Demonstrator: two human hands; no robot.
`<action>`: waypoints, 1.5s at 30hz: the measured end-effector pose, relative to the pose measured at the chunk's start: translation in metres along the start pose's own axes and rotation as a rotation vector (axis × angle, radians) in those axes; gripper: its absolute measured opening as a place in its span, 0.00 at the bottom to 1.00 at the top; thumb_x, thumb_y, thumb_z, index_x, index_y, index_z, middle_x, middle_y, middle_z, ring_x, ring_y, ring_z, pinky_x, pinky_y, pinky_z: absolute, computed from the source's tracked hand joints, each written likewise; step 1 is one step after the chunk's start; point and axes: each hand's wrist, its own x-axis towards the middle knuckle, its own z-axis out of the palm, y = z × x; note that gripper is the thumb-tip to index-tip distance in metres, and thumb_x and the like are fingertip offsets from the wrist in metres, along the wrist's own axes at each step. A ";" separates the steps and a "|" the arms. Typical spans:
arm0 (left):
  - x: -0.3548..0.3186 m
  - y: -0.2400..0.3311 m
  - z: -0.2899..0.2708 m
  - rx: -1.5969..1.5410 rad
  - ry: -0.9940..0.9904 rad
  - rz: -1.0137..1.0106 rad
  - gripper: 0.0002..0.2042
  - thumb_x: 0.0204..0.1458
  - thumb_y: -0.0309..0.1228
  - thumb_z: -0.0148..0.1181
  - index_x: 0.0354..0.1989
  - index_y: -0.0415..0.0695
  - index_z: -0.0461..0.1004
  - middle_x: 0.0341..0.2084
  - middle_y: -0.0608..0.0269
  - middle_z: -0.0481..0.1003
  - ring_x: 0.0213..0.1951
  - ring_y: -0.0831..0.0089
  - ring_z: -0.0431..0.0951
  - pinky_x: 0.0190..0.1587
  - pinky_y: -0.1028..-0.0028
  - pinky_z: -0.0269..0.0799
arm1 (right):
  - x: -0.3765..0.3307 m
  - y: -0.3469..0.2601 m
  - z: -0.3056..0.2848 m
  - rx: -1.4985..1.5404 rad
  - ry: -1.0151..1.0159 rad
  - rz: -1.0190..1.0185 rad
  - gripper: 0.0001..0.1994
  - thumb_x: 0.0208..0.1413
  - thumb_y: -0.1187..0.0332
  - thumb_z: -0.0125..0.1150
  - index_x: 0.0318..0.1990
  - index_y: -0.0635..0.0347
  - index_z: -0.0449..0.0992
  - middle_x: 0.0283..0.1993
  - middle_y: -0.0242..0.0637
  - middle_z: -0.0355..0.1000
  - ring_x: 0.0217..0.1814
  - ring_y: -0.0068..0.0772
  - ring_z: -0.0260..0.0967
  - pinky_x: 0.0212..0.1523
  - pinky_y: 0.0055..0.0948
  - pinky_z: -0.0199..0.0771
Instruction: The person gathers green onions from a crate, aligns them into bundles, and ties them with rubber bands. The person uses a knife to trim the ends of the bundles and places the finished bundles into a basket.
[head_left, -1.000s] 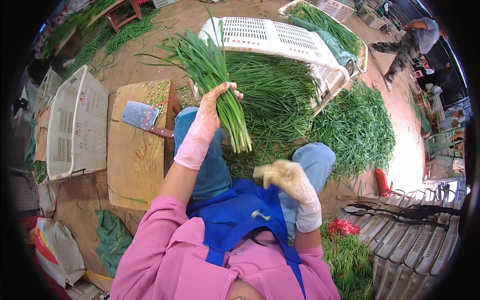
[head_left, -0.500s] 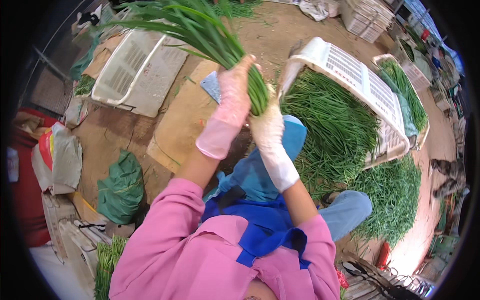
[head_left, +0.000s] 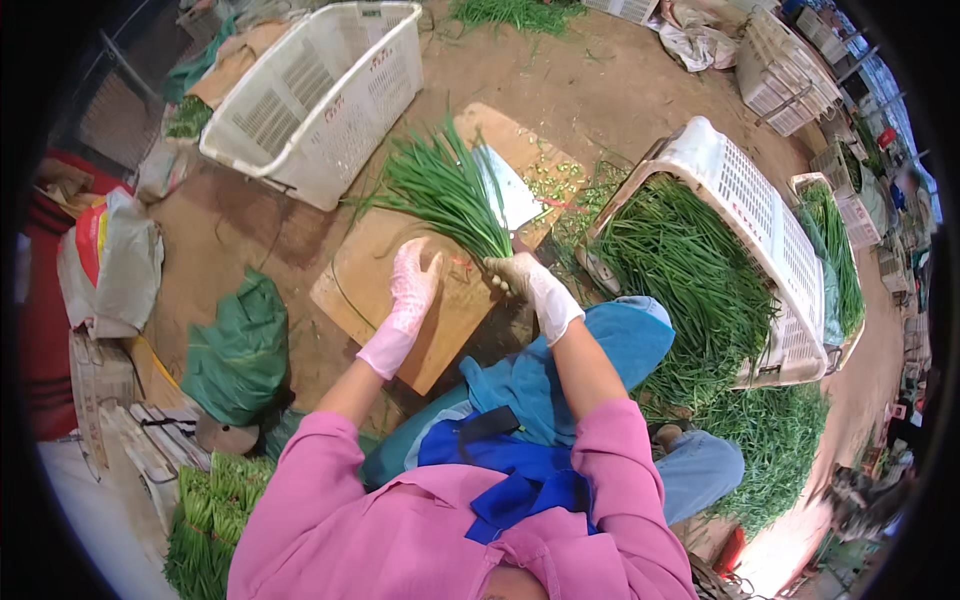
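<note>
A bunch of green chives [head_left: 440, 195] lies across a wooden board [head_left: 455, 335] in front of me, leaves fanned out toward the far left. At its pale stem ends, my right hand [head_left: 520, 277], in a whitish glove, is closed round the stalks. My left hand [head_left: 415, 285], in a pinkish-white glove, is held over the board left of the stems, empty, with thumb and fingers apart. A broad pale knife blade [head_left: 512, 188] rests on the board beside the leaves; its handle is mostly hidden. Small red bits lie between my hands.
Right of the board, a tipped white crate [head_left: 745, 185] spills a heap of chives [head_left: 690, 265]. Another white crate [head_left: 370, 95] stands at the far left. Chopped scraps [head_left: 555, 185] litter the board's far end. A green sack [head_left: 238, 345] and tied bundles [head_left: 215, 515] are at my left.
The chive bunch has come down from upright between both hands to lying on the board. My left hand has let go and moved left; the right keeps the stem ends. The view has shifted.
</note>
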 end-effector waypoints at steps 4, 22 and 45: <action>-0.019 0.010 0.001 0.233 -0.124 0.550 0.22 0.37 0.32 0.62 0.44 0.43 0.68 0.39 0.56 0.69 0.41 0.59 0.68 0.44 0.67 0.65 | 0.017 -0.004 -0.011 0.063 -0.057 0.141 0.08 0.50 0.62 0.58 0.28 0.55 0.71 0.14 0.27 0.63 0.10 0.18 0.56 0.09 0.21 0.51; -0.012 -0.029 -0.026 0.360 -0.232 0.752 0.00 0.37 0.28 0.53 0.20 0.47 0.70 0.20 0.64 0.65 0.28 0.66 0.68 0.31 0.68 0.64 | -0.033 0.006 0.009 0.026 -0.343 0.169 0.11 0.51 0.59 0.57 0.29 0.58 0.72 0.16 0.28 0.66 0.13 0.19 0.60 0.11 0.18 0.56; -0.020 -0.021 -0.041 0.501 -0.659 0.652 0.04 0.42 0.29 0.53 0.26 0.47 0.75 0.24 0.58 0.71 0.33 0.61 0.72 0.36 0.65 0.67 | -0.031 0.007 -0.008 -0.425 -0.334 0.234 0.20 0.46 0.49 0.58 0.31 0.59 0.74 0.21 0.36 0.71 0.16 0.28 0.66 0.17 0.28 0.65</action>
